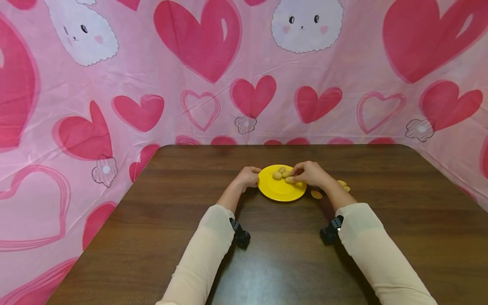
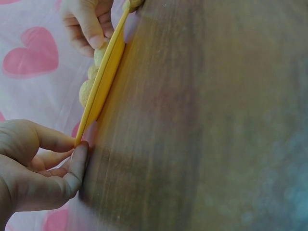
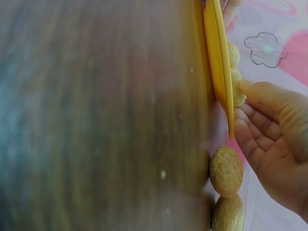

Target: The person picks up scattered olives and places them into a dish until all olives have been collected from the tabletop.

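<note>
A yellow plate (image 1: 280, 192) lies on the brown table. My left hand (image 1: 248, 177) pinches its left rim, thumb above and fingers below in the left wrist view. On the plate's upper part sit several tan, oval, rough-surfaced pieces (image 1: 277, 175); whether they are nuts, small potatoes or biscuits I cannot tell. My right hand (image 1: 309, 173) reaches over the right rim and pinches one oval piece (image 1: 290, 180) at the plate's surface. In the right wrist view, the thumb and fingers (image 3: 262, 94) close round that piece (image 3: 237, 89).
More oval pieces lie on the table to the right: one (image 1: 316, 194) close to the plate, others (image 1: 346, 189) partly behind my right forearm. A pink cloth with hearts (image 1: 251, 51) hangs behind the table (image 1: 267, 262). A black wrist camera (image 1: 241, 235) sits on each sleeve.
</note>
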Demonstrator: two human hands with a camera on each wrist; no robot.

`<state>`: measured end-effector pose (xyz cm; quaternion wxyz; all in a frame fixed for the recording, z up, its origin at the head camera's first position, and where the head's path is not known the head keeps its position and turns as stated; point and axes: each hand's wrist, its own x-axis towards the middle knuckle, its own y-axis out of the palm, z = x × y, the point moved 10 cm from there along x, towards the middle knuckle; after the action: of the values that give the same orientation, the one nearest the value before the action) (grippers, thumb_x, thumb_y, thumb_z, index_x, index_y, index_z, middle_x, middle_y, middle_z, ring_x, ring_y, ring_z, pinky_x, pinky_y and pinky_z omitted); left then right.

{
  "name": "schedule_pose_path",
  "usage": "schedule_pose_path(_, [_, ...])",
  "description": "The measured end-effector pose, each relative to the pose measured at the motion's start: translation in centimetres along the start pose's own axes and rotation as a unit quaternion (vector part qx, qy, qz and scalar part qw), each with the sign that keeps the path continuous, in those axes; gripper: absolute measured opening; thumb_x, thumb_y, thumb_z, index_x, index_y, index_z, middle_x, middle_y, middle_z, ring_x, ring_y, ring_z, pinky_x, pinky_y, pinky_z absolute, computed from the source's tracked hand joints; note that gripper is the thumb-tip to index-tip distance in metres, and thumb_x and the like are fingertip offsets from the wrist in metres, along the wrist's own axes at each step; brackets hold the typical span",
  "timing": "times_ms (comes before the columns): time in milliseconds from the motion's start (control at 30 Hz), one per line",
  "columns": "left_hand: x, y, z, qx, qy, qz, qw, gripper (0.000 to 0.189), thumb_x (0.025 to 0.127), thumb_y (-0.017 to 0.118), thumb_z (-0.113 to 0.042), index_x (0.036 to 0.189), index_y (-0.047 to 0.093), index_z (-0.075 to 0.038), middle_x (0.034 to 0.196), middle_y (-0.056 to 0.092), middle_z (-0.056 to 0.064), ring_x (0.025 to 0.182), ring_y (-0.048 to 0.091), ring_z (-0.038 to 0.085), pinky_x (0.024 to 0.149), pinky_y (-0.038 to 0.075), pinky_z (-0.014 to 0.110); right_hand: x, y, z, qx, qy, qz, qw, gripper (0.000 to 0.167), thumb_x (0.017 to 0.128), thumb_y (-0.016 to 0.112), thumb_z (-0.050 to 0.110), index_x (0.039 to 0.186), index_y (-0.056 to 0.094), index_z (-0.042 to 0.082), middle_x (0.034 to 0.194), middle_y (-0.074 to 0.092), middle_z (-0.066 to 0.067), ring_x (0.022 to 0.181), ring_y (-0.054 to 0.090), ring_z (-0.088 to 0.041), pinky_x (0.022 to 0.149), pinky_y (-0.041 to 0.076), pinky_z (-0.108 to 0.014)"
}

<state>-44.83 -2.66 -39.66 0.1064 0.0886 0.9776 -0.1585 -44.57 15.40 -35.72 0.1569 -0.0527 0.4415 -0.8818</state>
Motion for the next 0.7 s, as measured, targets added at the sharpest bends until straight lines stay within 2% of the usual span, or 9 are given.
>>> schedule_pose_path(333, [-0.1, -0.1, -0.1, 0.011, -0.004, 0.001, 0.9999, 0.042, 0.084, 0.051, 0.008, 0.126, 0.052, 0.003, 0.12, 0.056, 0.015, 0.093, 0.056, 0.022, 0.081, 0.051, 0.032, -1.5, -1.5, -0.3, 0.013, -0.003, -0.008, 0.9999, 0.025, 0.084, 0.067, 0.017, 0.102, 0.065, 0.001, 0.094, 0.062, -0.009, 0.083, 0.052, -0.024, 0.076, 0.048, -0.033])
schedule_pose_path(500, [0.1, -0.1, 0.0, 0.012, -0.007, 0.0, 0.9999, 0.043, 0.084, 0.051, 0.009, 0.127, 0.052, 0.002, 0.12, 0.055, 0.014, 0.095, 0.056, 0.023, 0.082, 0.05, 0.033, -2.0, -2.8, -1.0, -0.017, -0.009, -0.025, 0.9995, 0.023, 0.085, 0.066, 0.018, 0.101, 0.066, 0.002, 0.093, 0.063, -0.008, 0.083, 0.052, -0.024, 0.074, 0.047, -0.034])
schedule_pose_path(700, [0.2, -0.1, 0.2, 0.015, -0.009, 0.001, 0.9999, 0.042, 0.086, 0.049, 0.009, 0.128, 0.051, 0.002, 0.122, 0.054, 0.015, 0.098, 0.056, 0.023, 0.084, 0.05, 0.033, -2.5, -3.8, -2.5, -0.012, 0.012, -0.03, 0.9994, 0.025, 0.086, 0.065, 0.02, 0.104, 0.064, 0.003, 0.097, 0.062, -0.01, 0.084, 0.052, -0.025, 0.074, 0.05, -0.035])
